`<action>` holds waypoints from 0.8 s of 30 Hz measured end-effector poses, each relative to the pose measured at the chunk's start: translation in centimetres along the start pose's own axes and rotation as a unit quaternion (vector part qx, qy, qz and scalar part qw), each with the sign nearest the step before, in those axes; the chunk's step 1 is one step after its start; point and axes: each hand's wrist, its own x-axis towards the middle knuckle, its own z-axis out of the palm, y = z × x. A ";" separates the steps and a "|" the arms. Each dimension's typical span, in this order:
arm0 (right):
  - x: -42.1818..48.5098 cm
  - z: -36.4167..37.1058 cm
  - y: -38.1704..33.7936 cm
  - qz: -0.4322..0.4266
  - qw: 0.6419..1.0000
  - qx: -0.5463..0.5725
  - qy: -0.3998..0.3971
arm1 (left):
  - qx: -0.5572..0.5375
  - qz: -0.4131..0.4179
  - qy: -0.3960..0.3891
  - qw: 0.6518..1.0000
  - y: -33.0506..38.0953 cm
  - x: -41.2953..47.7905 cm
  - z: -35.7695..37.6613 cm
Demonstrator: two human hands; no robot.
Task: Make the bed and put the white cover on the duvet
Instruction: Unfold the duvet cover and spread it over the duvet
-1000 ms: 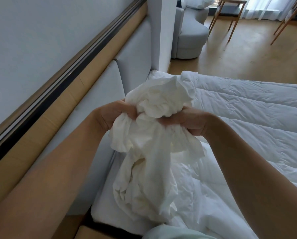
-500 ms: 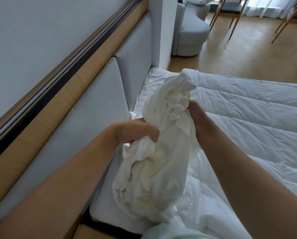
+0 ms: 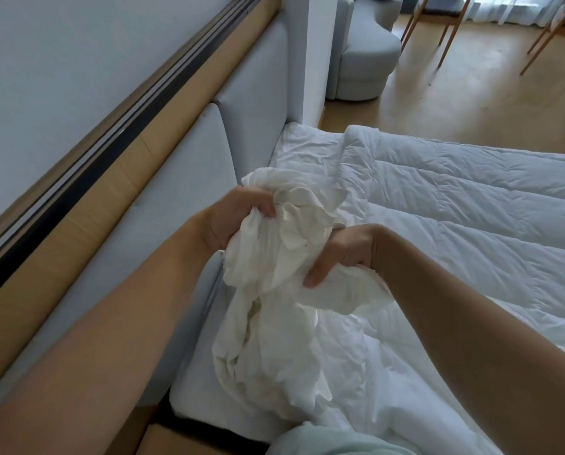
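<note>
Both hands grip the bunched white cover (image 3: 274,290) above the bed's head end: left hand (image 3: 238,218) high, right hand (image 3: 340,254) lower; quilted duvet (image 3: 471,208) lies uncovered alongside; risk: the wad hides corners and opening, so misthreading or twisting is likely.

Grey armchair (image 3: 361,60) on wooden floor (image 3: 471,106)

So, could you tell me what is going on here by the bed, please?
A person is holding the bunched-up white cover in both hands beside the padded headboard. The left hand grips its top and the right hand grips a fold lower down, with the rest hanging crumpled over the edge of the bed. The quilted duvet lies spread on the bed, not yet in the cover.
</note>
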 end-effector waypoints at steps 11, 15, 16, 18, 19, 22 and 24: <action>-1.4 -1.4 -1.1 -0.203 0.949 0.189 0.150 | 0.148 -0.132 -0.069 0.978 -1.6 -1.7 1.1; -1.1 -2.0 -1.1 -0.229 0.928 0.210 0.206 | 0.097 -0.099 -0.024 0.990 -2.3 -1.7 1.6; -1.0 -2.1 -1.0 -0.226 0.926 0.212 0.215 | 0.101 -0.099 -0.018 0.990 -2.4 -1.7 1.4; -0.9 -2.3 -0.7 -0.219 0.924 0.212 0.230 | 0.120 -0.094 -0.003 0.988 -2.4 -1.7 1.1; -1.0 -2.3 -0.6 -0.216 0.923 0.215 0.233 | 0.120 -0.084 0.001 0.989 -2.4 -1.6 1.0; -0.9 -1.9 -0.3 -0.183 0.933 0.233 0.203 | 0.051 -0.039 0.021 0.998 -2.0 -1.3 0.9; -0.6 -0.8 0.1 -0.136 0.958 0.209 0.142 | -0.016 -0.001 0.029 0.999 -1.6 -0.9 1.0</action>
